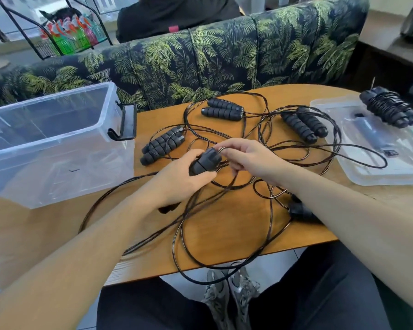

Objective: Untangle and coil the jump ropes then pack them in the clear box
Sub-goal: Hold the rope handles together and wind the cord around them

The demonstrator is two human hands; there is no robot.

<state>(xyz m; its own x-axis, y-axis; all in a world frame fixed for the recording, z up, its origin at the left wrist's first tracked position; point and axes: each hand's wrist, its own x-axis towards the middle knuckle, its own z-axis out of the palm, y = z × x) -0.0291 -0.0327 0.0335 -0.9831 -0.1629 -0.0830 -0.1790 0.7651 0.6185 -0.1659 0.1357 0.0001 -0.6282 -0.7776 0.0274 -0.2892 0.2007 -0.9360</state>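
Observation:
Several black jump ropes lie tangled on the wooden table [224,225]. My left hand [176,179] grips a pair of black handles [205,160] at the table's middle. My right hand [250,158] pinches the thin cord [218,150] right where it leaves those handles. Loose cord loops [224,270] spill over the near table edge. Three other handle pairs lie further back, one at left [161,145], one at centre [222,109], one at right [304,125]. The clear box [57,148] stands open and empty at the left. One coiled rope [389,107] rests on the box's lid [377,167] at the right.
Another black handle [300,210] lies partly under my right forearm. A palm-print sofa [200,55] backs the table, with a person seated behind it. A wire rack with bottles [72,36] stands at the far left. My legs and shoes show below the table edge.

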